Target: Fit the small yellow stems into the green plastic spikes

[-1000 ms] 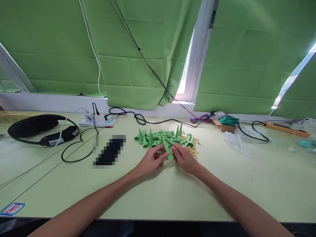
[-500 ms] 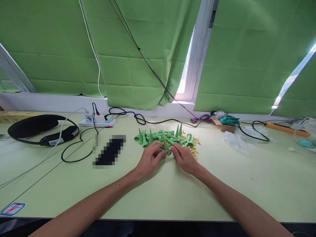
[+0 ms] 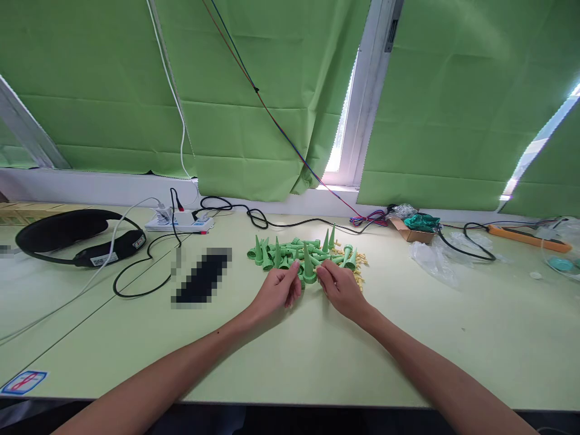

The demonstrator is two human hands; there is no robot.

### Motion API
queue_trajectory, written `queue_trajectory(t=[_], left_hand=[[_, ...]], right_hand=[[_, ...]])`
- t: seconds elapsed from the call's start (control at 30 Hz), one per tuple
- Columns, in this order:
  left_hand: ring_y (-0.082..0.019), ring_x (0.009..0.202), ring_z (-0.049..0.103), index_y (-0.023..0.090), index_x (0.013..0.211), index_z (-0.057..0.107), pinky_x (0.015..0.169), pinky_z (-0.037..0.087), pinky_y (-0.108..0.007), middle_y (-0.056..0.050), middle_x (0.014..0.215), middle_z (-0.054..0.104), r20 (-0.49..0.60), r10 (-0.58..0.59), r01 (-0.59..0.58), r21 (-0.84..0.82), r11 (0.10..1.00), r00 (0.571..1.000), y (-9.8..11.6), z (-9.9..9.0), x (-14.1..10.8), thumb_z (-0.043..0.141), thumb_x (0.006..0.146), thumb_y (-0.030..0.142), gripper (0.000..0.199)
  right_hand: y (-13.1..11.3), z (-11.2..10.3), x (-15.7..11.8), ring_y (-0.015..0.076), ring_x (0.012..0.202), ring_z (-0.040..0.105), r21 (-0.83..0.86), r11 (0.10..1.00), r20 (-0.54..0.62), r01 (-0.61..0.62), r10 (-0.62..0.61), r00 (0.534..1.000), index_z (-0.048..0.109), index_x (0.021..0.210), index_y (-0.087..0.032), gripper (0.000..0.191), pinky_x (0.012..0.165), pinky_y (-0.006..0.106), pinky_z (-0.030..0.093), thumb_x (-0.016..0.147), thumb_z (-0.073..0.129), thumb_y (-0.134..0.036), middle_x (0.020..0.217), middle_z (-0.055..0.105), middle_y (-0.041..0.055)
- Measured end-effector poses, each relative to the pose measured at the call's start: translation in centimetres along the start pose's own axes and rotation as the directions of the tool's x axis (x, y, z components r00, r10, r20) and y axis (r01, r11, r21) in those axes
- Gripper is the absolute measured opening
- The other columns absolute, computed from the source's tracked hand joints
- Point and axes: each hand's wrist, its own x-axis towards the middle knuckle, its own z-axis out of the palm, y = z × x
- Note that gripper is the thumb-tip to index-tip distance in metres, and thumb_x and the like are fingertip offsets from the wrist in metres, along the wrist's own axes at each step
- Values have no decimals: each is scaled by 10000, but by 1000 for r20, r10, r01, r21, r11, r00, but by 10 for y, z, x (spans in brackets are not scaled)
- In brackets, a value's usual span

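Observation:
Several green plastic cones (image 3: 277,251) lie and stand in a pile at the middle of the table, with small yellow pieces (image 3: 360,266) along its right side. One green cone (image 3: 309,266) stands upright at the front of the pile, between my hands. My left hand (image 3: 280,287) is closed just left of that cone, its fingers curled under the thumb; what they hold, if anything, is hidden. My right hand (image 3: 341,289) is pinched at the cone's right side, its fingertips close to the cone's base. Whatever is inside that pinch is too small to make out.
A black neckband device (image 3: 109,248), a power strip (image 3: 181,222) and a pixelated dark object (image 3: 203,278) lie to the left. At the back right are a small cardboard box (image 3: 412,231), clear plastic bags (image 3: 435,260) and an orange tool (image 3: 528,237). Black cables run along the back.
My left hand has let go of the green cone and curled its fingers, thumb up. The cone now stands upright, slightly further right. My right hand has shifted slightly.

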Motion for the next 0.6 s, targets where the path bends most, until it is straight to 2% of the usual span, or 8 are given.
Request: queue_trajectory(t=[0.13, 0.23, 0.5, 0.6], left_hand=[[-102, 351, 476, 130, 458, 602, 367, 337, -217, -63, 415, 519, 130, -94, 99, -33, 995, 987, -5, 0, 2, 304, 903, 716, 794], [-105, 360, 505, 110, 485, 631, 361, 351, -211, -95, 477, 585, 181, -114, 123, -44, 991, 977, -7, -2, 3, 332, 893, 719, 792], [-97, 391, 528, 106, 647, 658, 349, 359, -201, -75, 627, 637, 151, -131, 151, -124, 981, 980, -2, -3, 3, 461, 900, 617, 604], [-101, 403, 521, 111, 700, 656, 352, 357, -202, -37, 569, 574, 148, -128, 148, -129, 981, 981, 1, -4, 2, 459, 902, 623, 584]], right_hand=[[-2, -1, -1, 107, 507, 363, 14, 997, 92, 69, -70, 993, 375, 718, -219, 330, 540, 249, 301, 1019, 366, -354, 577, 432, -49], [-2, -1, -1, 108, 504, 363, 15, 998, 113, 68, -69, 991, 369, 717, -220, 331, 537, 249, 296, 1019, 362, -355, 567, 430, -52], [-2, -3, -2, 111, 489, 395, -15, 999, 161, 33, -30, 987, 412, 778, -224, 294, 530, 252, 295, 1024, 356, -374, 566, 466, -55], [-2, -4, -2, 110, 483, 389, -10, 999, 166, 41, -38, 985, 418, 789, -224, 289, 526, 251, 298, 1026, 354, -377, 562, 460, -58]])
